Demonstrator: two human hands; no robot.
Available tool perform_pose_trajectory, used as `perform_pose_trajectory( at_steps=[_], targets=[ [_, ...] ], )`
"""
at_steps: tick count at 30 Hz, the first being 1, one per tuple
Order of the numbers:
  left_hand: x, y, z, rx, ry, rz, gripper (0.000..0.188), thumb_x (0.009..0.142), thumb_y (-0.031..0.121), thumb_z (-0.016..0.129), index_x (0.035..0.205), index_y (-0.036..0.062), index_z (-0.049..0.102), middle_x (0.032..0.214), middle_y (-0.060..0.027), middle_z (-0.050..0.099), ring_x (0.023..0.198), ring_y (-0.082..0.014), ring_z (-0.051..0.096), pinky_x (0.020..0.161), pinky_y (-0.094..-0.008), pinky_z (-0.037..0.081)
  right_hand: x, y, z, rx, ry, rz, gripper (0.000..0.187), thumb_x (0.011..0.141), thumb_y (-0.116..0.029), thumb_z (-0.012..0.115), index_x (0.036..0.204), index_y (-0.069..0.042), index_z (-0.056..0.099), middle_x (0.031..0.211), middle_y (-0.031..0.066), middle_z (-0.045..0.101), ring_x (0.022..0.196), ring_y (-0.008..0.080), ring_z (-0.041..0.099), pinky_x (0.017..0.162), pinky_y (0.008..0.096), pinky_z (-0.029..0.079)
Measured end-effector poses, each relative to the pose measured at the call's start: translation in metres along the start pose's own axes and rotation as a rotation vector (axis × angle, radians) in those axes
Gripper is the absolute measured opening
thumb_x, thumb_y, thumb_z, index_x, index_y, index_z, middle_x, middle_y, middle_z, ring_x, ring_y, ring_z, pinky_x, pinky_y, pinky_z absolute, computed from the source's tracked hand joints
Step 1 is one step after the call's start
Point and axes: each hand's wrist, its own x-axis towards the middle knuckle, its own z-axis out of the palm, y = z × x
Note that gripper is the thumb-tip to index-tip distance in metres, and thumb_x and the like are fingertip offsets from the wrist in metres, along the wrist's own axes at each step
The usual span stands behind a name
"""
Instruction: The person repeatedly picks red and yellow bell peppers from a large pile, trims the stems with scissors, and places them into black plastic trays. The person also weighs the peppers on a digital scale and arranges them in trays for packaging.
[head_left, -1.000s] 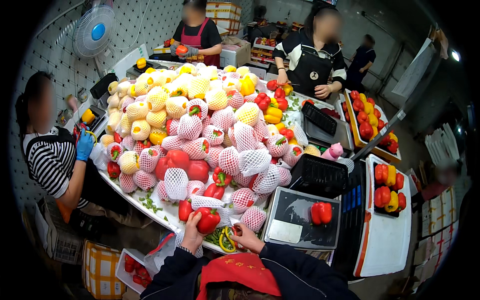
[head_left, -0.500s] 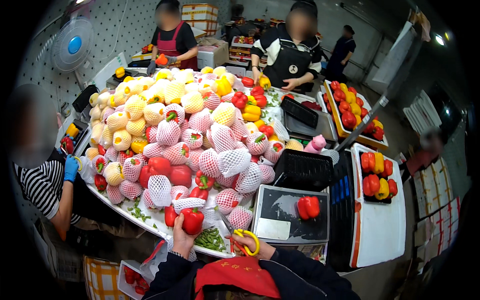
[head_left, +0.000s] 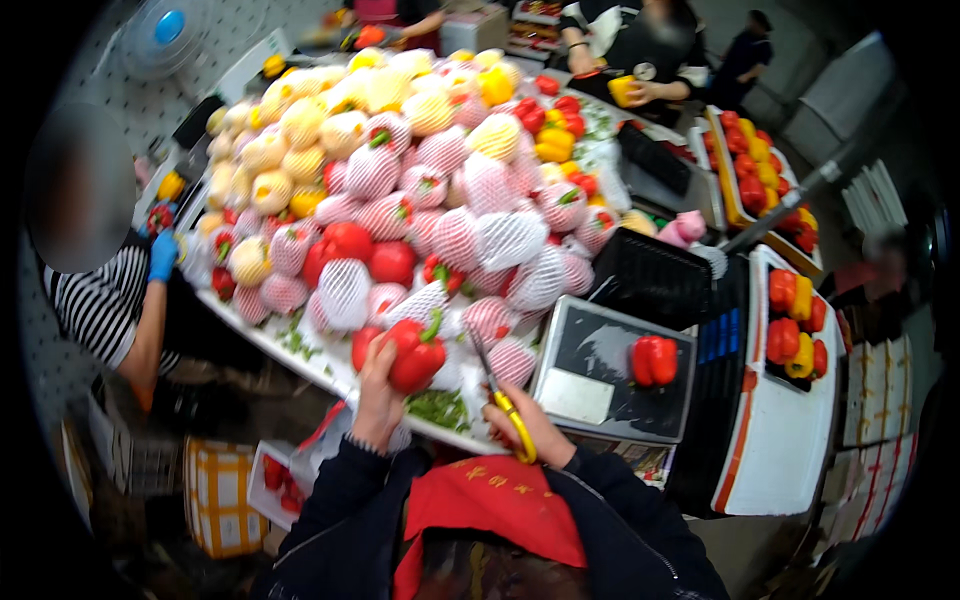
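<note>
My left hand (head_left: 377,398) is wrapped round a red bell pepper (head_left: 416,358), its green stem pointing up and away. In my right hand (head_left: 537,432) is a pair of scissors (head_left: 514,414) with yellow handles, the blades aimed away from me and apart from the pepper. Green stem trimmings (head_left: 438,410) lie on the white table edge between my hands. Just beyond the held pepper is a heap of peppers in foam nets (head_left: 375,172), with bare red peppers (head_left: 392,262) among them. A white foam net (head_left: 345,294) covers one close by.
Right of my scissors stands a scale (head_left: 617,325) bearing one red pepper (head_left: 653,360). Behind it are black trays (head_left: 652,278); farther right, a white foam box (head_left: 770,450). A blue-gloved co-worker's hand (head_left: 163,256) is at the left, and another person (head_left: 640,60) handles a yellow pepper opposite.
The view has shifted, so the scene sits differently. The held pepper has turned and its stem now stands out. My scissors have swung to point more steeply away from me.
</note>
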Motion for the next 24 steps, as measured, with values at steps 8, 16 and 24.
perform_pose_trajectory(
  at_steps=[8, 16, 24],
  targets=[
    [-0.009, -0.005, -0.008, 0.024, -0.008, 0.066, 0.036, 0.100, 0.022, 0.062, 0.131, 0.0063, 0.050, 0.126, -0.0116, 0.060, 0.114, -0.0212, 0.062, 0.099, -0.0395, 0.052, -0.004, -0.008, 0.006, -0.418, 0.025, -0.117, 0.060, 0.086, -0.031, 0.080, 0.131, 0.000, 0.056, 0.087, 0.0169, 0.066, 0.077, 0.0226, 0.066, 0.073, 0.0340, 0.052],
    [-0.016, -0.002, -0.019, 0.073, 0.010, 0.155, 0.041, 0.097, 0.020, 0.066, 0.132, 0.0060, 0.049, 0.125, -0.0120, 0.059, 0.113, -0.0213, 0.062, 0.098, -0.0370, 0.053, -0.003, -0.018, 0.015, -0.554, 0.052, -0.224, 0.057, 0.085, -0.032, 0.080, 0.127, -0.002, 0.058, 0.093, 0.0192, 0.069, 0.085, 0.0342, 0.070, 0.076, 0.0379, 0.054],
    [-0.025, -0.003, -0.030, 0.194, -0.001, 0.192, 0.041, 0.096, 0.021, 0.067, 0.130, 0.0054, 0.051, 0.122, -0.0114, 0.061, 0.111, -0.0188, 0.061, 0.099, -0.0354, 0.050, 0.003, -0.007, 0.024, -0.616, 0.015, -0.210, 0.055, 0.086, -0.031, 0.079, 0.128, -0.002, 0.059, 0.093, 0.0203, 0.069, 0.085, 0.0317, 0.071, 0.075, 0.0381, 0.054]
  ],
)
